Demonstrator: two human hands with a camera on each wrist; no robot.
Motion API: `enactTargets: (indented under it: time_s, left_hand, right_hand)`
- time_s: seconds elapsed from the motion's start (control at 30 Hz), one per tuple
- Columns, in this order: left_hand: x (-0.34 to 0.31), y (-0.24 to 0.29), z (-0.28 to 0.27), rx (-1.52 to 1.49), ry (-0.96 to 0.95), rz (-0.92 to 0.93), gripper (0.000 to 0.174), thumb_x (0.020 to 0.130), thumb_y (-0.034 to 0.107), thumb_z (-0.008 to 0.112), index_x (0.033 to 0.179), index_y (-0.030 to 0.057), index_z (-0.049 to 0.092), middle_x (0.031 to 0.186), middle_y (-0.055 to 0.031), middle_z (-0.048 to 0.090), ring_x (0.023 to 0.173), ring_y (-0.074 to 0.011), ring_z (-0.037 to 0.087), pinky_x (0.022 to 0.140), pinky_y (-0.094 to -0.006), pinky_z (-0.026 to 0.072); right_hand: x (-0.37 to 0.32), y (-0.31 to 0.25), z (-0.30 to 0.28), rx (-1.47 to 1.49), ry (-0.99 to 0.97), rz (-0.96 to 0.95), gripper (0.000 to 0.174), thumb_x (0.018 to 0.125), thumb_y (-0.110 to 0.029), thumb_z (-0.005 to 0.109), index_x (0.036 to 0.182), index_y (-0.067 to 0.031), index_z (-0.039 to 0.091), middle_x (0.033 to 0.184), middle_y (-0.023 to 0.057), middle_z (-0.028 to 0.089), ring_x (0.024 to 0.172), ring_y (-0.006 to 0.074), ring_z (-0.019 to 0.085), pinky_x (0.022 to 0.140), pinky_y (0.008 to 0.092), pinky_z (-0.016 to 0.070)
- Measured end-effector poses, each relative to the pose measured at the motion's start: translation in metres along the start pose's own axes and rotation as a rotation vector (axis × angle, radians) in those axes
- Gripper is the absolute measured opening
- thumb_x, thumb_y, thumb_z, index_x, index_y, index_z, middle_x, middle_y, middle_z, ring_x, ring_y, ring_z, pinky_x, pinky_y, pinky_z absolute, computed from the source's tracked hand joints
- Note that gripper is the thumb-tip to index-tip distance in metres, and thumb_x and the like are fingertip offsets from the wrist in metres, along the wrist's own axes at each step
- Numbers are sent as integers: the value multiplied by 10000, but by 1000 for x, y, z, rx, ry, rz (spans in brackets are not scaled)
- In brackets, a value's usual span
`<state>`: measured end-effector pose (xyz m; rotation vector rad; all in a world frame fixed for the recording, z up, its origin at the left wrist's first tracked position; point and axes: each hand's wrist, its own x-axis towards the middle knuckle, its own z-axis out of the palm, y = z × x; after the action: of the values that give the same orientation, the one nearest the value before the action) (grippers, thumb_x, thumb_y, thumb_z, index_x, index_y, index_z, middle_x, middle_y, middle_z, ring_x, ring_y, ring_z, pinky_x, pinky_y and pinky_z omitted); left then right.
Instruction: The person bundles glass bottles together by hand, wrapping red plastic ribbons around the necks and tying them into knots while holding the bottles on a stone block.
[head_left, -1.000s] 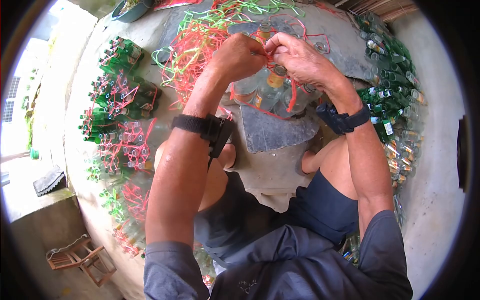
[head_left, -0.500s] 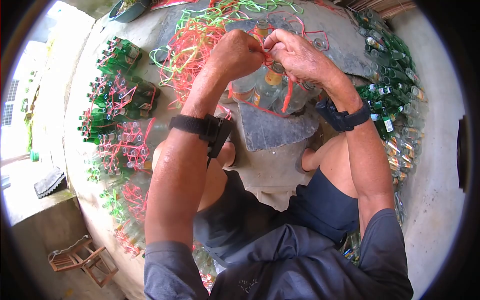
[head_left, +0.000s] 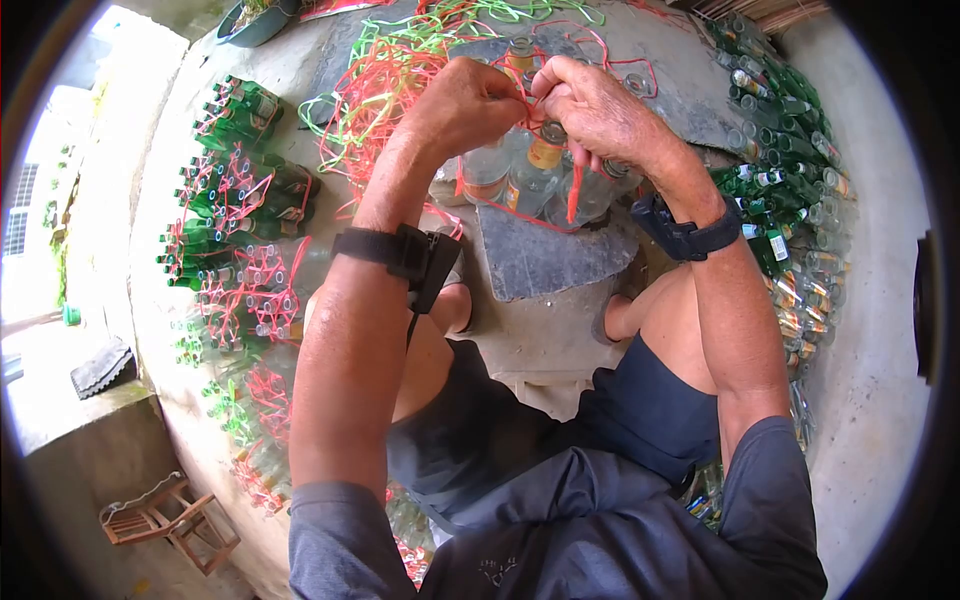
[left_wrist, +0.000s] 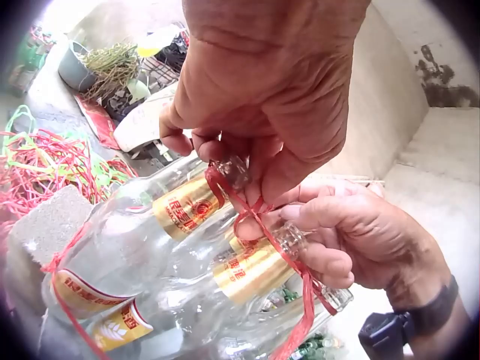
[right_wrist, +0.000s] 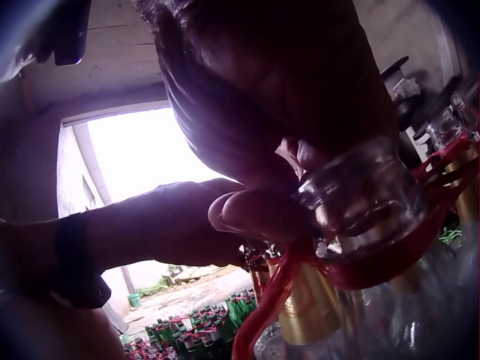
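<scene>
Clear glass bottles (left_wrist: 180, 311) with gold neck labels stand bunched together in front of me. Around their bodies runs a red plastic strap (head_left: 515, 217), and more of this red strap (left_wrist: 306, 319) winds about the necks. My left hand (head_left: 468, 102) pinches the strap from above, over the bottle tops. Close against it, my right hand (head_left: 602, 118) pinches the strap too, its fingers beside a bottle mouth (left_wrist: 291, 238). In the left wrist view the strap crosses between both sets of fingertips, partly hidden by them. A loose strap end (head_left: 573, 195) hangs below the right hand.
A tangled heap of red and green straps (head_left: 385, 110) lies left of the bottles. Bundled green bottles (head_left: 240, 110) line the left side; more bottles (head_left: 790, 150) stand along the right wall. A dark stone slab (head_left: 550, 260) lies before my feet, a small wooden chair (head_left: 170, 520) lower left.
My left hand has drawn slightly left and away from me. The right hand has stayed nearly in place, its fingers shifting on the strap. The bottles have not moved.
</scene>
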<state>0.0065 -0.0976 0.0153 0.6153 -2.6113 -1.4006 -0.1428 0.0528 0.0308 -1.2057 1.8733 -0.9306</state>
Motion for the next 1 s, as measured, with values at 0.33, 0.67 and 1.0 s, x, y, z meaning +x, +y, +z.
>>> enactTargets:
  time_s: [0.33,0.67,1.0]
  left_hand:
    - [-2,3,-5,-24,-4,-23,298,876,236,713,1026,-2,811,844,-62,759,773,-126,689,712,-311,538]
    - [2,-3,0,-77,22,-18,254,885,216,700,988,8,803,806,-39,725,761,-117,665,704,-301,517]
    - [1,-3,2,-108,16,13,231,903,173,672,1012,4,785,815,-19,716,763,-101,642,704,-300,511]
  right_hand:
    - [0,6,2,-40,22,-113,260,937,-20,515,1157,46,638,752,101,708,480,166,651,425,338,507]
    - [-2,19,8,-254,248,-451,181,890,-116,709,1030,-2,722,840,168,752,798,314,766,712,428,580]
    - [-4,17,16,-420,329,-478,139,825,-120,716,944,-96,785,966,187,720,939,418,726,833,488,579]
